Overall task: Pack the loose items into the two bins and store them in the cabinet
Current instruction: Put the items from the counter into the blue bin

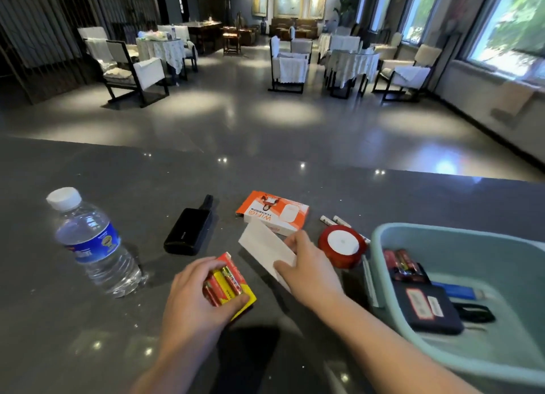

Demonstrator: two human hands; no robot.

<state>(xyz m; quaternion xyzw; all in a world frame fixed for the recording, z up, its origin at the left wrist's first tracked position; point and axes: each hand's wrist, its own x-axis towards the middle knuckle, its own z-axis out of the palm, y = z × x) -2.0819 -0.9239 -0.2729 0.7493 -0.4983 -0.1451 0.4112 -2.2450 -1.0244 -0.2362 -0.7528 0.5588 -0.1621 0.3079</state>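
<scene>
On the dark counter my left hand (193, 300) grips a red and yellow pack of batteries (228, 281). My right hand (309, 271) pinches a white envelope (265, 247) just to its right. A pale green bin (392, 237) stands at the right and holds another battery pack (401, 263), a dark case with labels (424, 308) and a blue item (455, 290). Loose on the counter lie a black power bank (187, 231), an orange and white WiFi box (274, 212), a red ribbon roll (342, 246) and two white sticks (334, 221).
A clear water bottle (94, 243) with a blue label stands at the left of the counter (118, 169). Beyond the counter's far edge is a glossy floor with draped tables and chairs (289, 66). Windows run along the right wall.
</scene>
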